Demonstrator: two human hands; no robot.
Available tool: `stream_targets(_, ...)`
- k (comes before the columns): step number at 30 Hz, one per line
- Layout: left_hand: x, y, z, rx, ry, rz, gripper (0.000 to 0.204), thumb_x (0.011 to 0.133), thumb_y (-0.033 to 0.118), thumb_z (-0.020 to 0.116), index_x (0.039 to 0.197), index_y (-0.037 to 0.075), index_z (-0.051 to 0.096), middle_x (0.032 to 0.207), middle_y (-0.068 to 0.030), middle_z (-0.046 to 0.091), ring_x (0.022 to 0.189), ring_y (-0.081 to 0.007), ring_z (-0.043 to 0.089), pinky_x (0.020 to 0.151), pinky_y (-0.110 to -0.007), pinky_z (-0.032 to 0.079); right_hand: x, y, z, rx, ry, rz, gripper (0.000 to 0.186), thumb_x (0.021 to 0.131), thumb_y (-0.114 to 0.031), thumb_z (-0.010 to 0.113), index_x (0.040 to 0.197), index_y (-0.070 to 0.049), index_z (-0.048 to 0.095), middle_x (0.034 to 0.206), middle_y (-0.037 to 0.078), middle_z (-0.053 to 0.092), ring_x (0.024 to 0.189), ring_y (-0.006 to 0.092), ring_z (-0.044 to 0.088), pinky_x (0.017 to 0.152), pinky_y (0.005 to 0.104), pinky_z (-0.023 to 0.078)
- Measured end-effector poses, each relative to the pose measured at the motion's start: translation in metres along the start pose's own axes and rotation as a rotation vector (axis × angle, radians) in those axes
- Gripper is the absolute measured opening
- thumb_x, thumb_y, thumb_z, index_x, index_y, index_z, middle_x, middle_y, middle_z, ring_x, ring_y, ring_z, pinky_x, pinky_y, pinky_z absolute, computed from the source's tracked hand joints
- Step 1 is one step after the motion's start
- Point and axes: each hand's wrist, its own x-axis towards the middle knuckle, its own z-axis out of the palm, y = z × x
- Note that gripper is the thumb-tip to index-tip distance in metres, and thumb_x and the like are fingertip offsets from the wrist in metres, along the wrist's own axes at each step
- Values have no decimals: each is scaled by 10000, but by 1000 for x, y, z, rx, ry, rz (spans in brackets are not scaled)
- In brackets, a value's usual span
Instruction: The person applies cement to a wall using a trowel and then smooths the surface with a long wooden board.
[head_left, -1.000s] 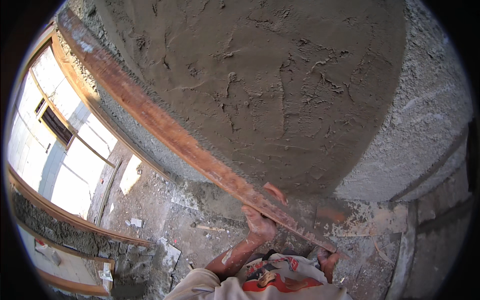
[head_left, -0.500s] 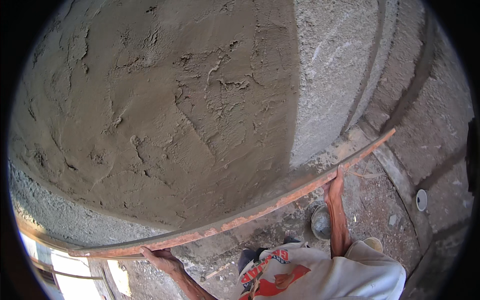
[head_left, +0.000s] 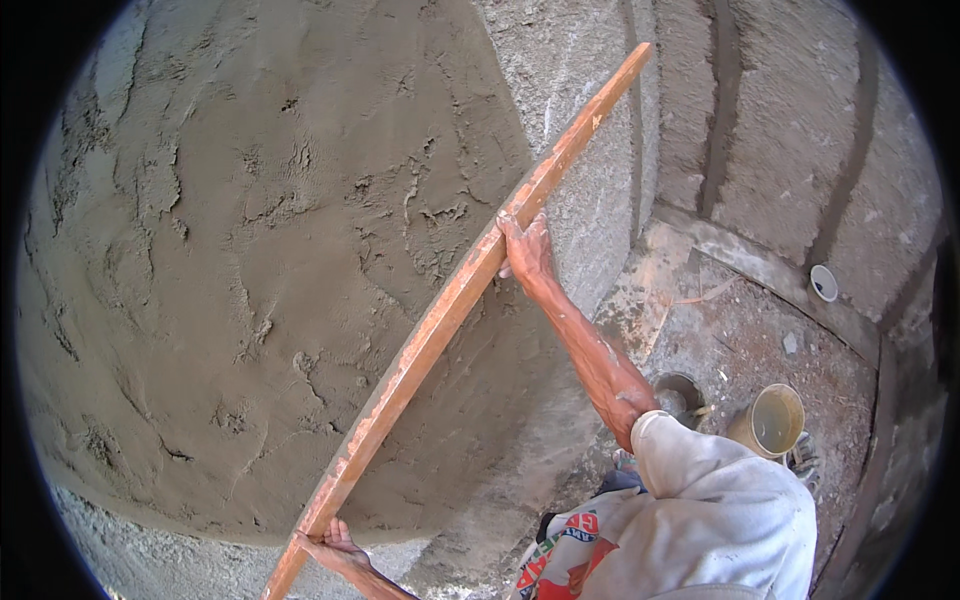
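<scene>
1. A wooden board [head_left: 415,365] slants before the wet plaster [head_left: 300,250], long axis running lower left to upper right.
2. The left hand [head_left: 338,548] pinches its lower part; the right hand [head_left: 530,252] clasps it above the middle.
3. A bucket [head_left: 742,430] and white cup [head_left: 823,283] sit rightward.
4. The board's lower end is cut off.

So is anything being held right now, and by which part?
Yes: the long wooden board. The left hand grips it near its lower visible end, the right hand roughly a third down from its upper end.
</scene>
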Motion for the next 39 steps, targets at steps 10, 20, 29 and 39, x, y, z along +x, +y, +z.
stream_targets(10, 88, 9, -55, 73, 27, 6, 932, 843, 793, 625, 1407, 64, 486, 1190, -82, 541, 1093, -191, 571, 981, -322, 460, -14, 61, 78, -249, -18, -43, 995, 950, -546, 606, 1508, 189, 233, 1391, 437, 494, 1315, 520, 515, 1106, 487, 423)
stream_targets(20, 40, 18, 20, 86, -53, 42, 808, 902, 707, 642, 1393, 77, 516, 1195, -62, 568, 1067, -138, 571, 927, -266, 470, 62, 22, 61, 84, -85, -193, 768, 931, -395, 700, 1366, 180, 438, 1227, 348, 620, 1140, 424, 633, 986, 450, 488)
stream_targets(29, -66, 39, 230, -205, -139, 49, 590, 978, 457, 678, 1336, 5, 550, 1144, -148, 689, 879, -188, 744, 684, -240, 664, 254, -166, 50, 221, 12, -364, 377, 909, -326, 747, 955, 36, 652, 658, -2, 477, 446, 125, 444, 390, 299, 426)
stream_targets(39, -95, 41, 283, -380, -377, 43, 544, 995, 443, 659, 1313, 16, 549, 1142, -164, 663, 973, -252, 728, 842, -366, 650, 310, -232, 38, 59, -22, -462, 597, 870, -495, 691, 1090, 59, 674, 847, 130, 601, 763, 242, 607, 541, 406, 537)
